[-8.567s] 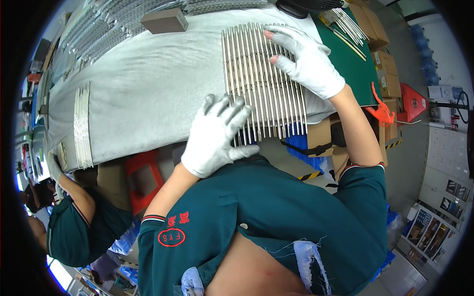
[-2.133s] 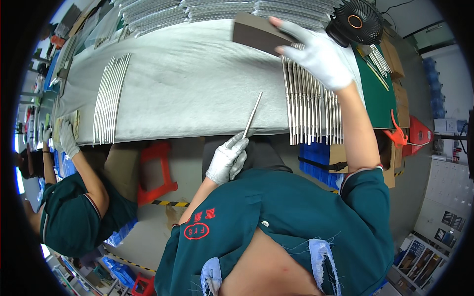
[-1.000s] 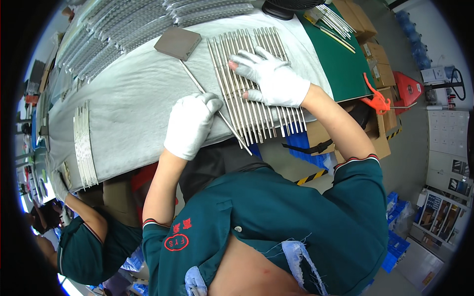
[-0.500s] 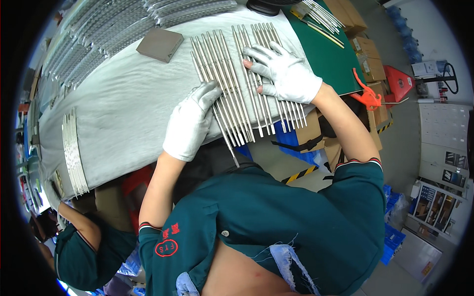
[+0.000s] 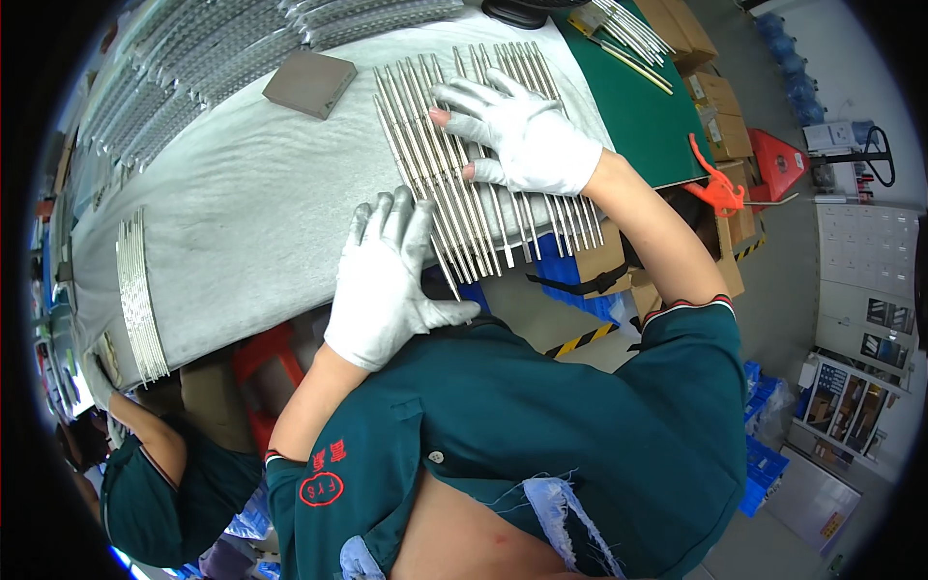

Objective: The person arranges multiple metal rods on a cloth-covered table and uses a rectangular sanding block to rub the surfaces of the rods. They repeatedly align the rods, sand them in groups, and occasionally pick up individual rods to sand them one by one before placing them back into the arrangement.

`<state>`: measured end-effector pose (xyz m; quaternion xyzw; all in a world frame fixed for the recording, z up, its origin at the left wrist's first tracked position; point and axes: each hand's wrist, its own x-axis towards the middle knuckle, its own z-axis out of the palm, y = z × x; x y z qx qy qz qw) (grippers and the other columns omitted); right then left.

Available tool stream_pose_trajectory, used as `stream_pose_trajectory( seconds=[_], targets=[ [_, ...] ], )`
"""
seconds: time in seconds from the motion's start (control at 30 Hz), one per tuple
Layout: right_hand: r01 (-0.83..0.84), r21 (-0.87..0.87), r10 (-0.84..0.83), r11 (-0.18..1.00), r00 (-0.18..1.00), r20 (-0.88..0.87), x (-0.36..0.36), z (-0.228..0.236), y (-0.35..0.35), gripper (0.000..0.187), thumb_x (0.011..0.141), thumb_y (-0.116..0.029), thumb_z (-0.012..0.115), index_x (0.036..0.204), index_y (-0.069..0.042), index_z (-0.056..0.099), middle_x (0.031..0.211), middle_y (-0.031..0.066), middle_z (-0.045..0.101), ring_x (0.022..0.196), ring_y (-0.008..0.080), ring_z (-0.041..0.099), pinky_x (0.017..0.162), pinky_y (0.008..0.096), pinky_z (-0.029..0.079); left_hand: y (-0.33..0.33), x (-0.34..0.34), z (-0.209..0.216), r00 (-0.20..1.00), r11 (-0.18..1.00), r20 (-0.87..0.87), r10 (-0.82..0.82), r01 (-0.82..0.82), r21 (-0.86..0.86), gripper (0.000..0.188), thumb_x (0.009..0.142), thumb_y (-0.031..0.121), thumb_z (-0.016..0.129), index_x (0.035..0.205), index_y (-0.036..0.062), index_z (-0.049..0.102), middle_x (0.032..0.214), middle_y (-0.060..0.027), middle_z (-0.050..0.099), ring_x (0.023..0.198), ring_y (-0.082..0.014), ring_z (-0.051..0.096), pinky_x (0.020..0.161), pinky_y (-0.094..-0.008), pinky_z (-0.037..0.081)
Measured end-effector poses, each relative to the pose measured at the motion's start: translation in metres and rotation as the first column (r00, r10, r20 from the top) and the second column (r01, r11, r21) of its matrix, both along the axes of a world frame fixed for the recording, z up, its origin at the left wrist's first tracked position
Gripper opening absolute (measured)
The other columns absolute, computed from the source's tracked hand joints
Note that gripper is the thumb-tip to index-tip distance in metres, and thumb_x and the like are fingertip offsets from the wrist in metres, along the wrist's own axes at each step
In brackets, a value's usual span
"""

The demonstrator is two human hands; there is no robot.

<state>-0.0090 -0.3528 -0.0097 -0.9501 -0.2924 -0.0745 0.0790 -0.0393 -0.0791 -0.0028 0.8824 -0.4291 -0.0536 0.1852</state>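
Observation:
Slim silvery metal rods (image 5: pixel 449 184) lie side by side across the near edge of the cloth-covered table, their near ends jutting past it. My right hand (image 5: pixel 530 143), in a white glove with some bare fingertips, lies flat over the rods with its fingers spread to the left. My left hand (image 5: pixel 379 285), in a greyed white glove, is at the left side of the row, fingers stretched out. Its fingertips are beside the leftmost rods, and its thumb reaches across by the near end of one rod. Neither hand grips anything.
A brown block (image 5: pixel 309 85) sits on the grey cloth (image 5: pixel 242 184). Stacked clear ribbed trays (image 5: pixel 203 68) are behind it. Another rod bundle (image 5: pixel 142 300) lies at left, near a co-worker's arm (image 5: pixel 150 430). More rods (image 5: pixel 628 29) rest on the green mat (image 5: pixel 643 126).
My right hand has slid left over the rods, narrowing the gap between the groups. My left hand has moved toward me and spread its fingers. The near end of the leftmost rod juts out less.

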Motion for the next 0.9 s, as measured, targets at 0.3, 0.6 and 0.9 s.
stream_pose_trajectory(
  seconds=[0.3, 0.6, 0.9],
  targets=[
    [0.191, 0.036, -0.189, 0.981, 0.980, -0.063, -0.040, 0.014, -0.030, 0.062, 0.094, -0.044, 0.059, 0.146, -0.012, 0.051, 0.153, 0.0172, 0.045, 0.144, 0.0344, 0.039, 0.122, 0.0499, 0.023, -0.017, -0.006, -0.015, 0.995, 0.996, 0.069, -0.078, 0.081, -0.044, 0.113, 0.063, 0.055, 0.084, 0.150, 0.0012, 0.036, 0.146, -0.0301, 0.044, 0.134, -0.0509, 0.041, 0.116, -0.0607, 0.028],
    [0.694, 0.544, -0.458, 0.472, 0.720, -0.522, -0.164, 0.045, -0.026, 0.020, 0.094, -0.016, 0.070, 0.082, -0.001, 0.067, 0.064, 0.0055, 0.066, 0.057, 0.0119, 0.064, 0.056, 0.0277, 0.050, -0.015, 0.000, -0.031, 0.980, 0.991, 0.178, -0.091, 0.107, -0.085, 0.101, 0.070, 0.062, 0.074, 0.150, 0.0094, 0.040, 0.144, -0.0239, 0.049, 0.132, -0.0508, 0.044, 0.114, -0.0600, 0.032],
    [0.970, 0.182, 0.009, -0.160, 0.185, -0.983, -0.185, 0.000, 0.007, 0.031, 0.095, -0.036, 0.072, 0.097, -0.005, 0.066, 0.075, 0.0002, 0.066, 0.058, 0.0066, 0.059, 0.057, 0.0209, 0.046, -0.020, -0.001, -0.022, 0.970, 0.995, 0.228, -0.083, 0.095, -0.041, 0.096, 0.071, 0.064, 0.074, 0.142, 0.0048, 0.050, 0.141, -0.0214, 0.054, 0.127, -0.0460, 0.050, 0.113, -0.0571, 0.035]
  ],
)
